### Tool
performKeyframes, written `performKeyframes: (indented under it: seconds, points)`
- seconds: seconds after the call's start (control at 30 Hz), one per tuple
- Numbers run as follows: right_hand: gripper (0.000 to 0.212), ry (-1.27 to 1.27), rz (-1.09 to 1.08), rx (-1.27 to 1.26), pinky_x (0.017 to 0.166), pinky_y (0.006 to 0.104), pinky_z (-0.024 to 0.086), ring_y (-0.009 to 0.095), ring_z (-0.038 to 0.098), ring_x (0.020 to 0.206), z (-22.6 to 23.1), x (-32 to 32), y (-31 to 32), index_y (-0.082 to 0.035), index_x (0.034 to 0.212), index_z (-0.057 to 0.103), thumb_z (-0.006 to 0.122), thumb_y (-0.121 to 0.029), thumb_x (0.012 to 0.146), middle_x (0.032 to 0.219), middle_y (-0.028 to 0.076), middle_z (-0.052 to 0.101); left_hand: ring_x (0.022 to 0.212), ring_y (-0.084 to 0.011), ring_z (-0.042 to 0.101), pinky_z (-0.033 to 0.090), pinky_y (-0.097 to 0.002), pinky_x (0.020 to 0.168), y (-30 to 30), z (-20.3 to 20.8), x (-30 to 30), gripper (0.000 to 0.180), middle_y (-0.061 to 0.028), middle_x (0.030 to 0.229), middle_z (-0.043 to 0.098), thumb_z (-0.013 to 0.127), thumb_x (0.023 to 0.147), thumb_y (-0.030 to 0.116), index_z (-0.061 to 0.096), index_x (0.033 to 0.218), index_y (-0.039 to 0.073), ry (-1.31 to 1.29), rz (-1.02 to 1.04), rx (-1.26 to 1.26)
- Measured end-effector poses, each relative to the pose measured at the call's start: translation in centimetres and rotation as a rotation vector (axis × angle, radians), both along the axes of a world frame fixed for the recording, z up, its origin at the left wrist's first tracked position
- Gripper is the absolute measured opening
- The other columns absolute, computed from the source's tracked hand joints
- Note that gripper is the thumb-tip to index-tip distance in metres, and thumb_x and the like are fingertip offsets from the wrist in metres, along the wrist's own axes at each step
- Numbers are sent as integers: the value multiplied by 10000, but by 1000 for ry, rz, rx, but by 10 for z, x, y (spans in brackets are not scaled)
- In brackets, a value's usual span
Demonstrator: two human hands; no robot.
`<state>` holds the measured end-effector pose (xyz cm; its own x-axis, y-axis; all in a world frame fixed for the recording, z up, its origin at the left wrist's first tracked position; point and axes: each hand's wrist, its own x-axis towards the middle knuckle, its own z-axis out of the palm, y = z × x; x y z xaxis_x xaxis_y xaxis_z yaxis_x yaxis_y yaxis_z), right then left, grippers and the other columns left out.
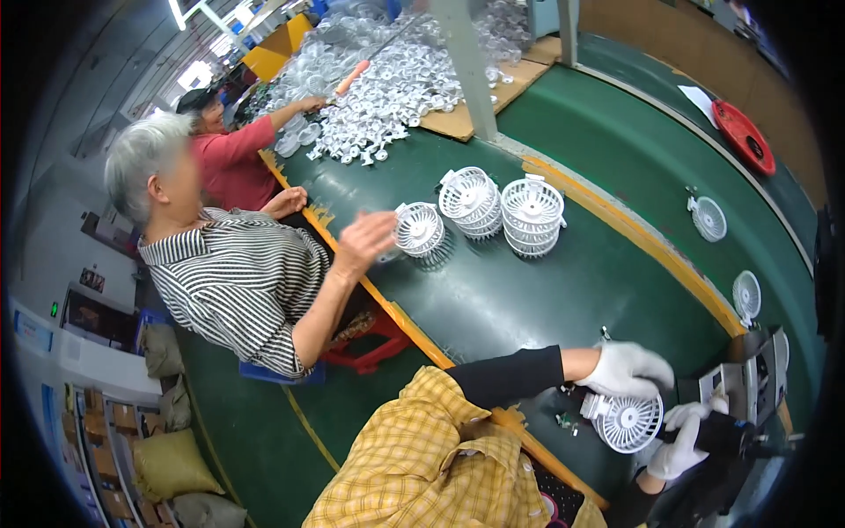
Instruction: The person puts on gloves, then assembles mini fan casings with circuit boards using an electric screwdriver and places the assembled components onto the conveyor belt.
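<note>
My left hand (627, 370), in a white glove, bends over the top edge of a round white fan housing (629, 425) with radial slats, its fingers curled against the rim. The housing rests tilted on the green table near the table's front edge. Just right of it is my right hand (679, 447), also gloved, with fingers bent beside a dark tool-like body (723, 431). What lies inside those fingers is hidden. Small metal and green parts (566, 424) lie left of the housing.
Stacked white fan housings (533, 216) stand mid-table. A grey machine (764, 374) is at the right, and single housings (707, 218) lie on the green belt beyond. Two co-workers sit at the left; one's hand (365, 242) is by a stack. White parts (387, 97) are heaped farther back.
</note>
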<state>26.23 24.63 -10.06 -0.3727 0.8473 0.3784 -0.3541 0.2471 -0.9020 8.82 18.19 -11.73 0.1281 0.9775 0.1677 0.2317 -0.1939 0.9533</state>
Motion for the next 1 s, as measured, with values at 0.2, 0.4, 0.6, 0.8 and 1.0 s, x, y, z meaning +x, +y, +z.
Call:
performKeyframes:
  seconds: [0.2, 0.4, 0.6, 0.8, 1.0]
  points:
    - [400, 14, -100, 21, 515, 268, 413, 117, 464, 519, 20, 21, 4, -8, 1220, 391, 492, 33, 835, 633, 24, 465, 855, -262, 635, 520, -305, 723, -58, 60, 0, 379, -148, 1131, 563, 630, 827, 170, 533, 1171, 45, 334, 395, 187]
    - [352, 3, -167, -67, 476, 280, 438, 136, 480, 462, 54, 17, 5, 27, 1129, 415, 455, 95, 786, 600, 47, 488, 764, -277, 628, 516, -360, 620, -98, 56, 53, 342, -89, 966, 609, 678, 759, 244, 568, 1058, 120, 625, 316, -51]
    - [346, -1, -278, 32, 483, 295, 452, 142, 502, 468, 71, 26, 28, 33, 1131, 431, 515, 104, 803, 631, 44, 495, 752, -269, 585, 476, -369, 632, -73, 28, 49, 288, -82, 834, 588, 782, 623, 192, 650, 863, 104, 757, 403, 121]
    - [278, 9, -395, 190, 492, 249, 444, 106, 529, 488, 76, 7, 63, 9, 1050, 503, 597, 72, 796, 628, 24, 542, 730, -235, 579, 470, -352, 611, -61, 18, 57, 207, -28, 771, 575, 781, 611, 205, 648, 754, 135, 741, 392, 257]
    - [265, -66, -380, 101, 486, 228, 432, 89, 542, 505, 61, 6, 62, -1, 1001, 528, 640, 59, 769, 651, 15, 560, 731, -220, 547, 454, -349, 599, -52, 12, 58, 174, -16, 748, 515, 740, 661, 250, 606, 731, 163, 819, 397, 353]
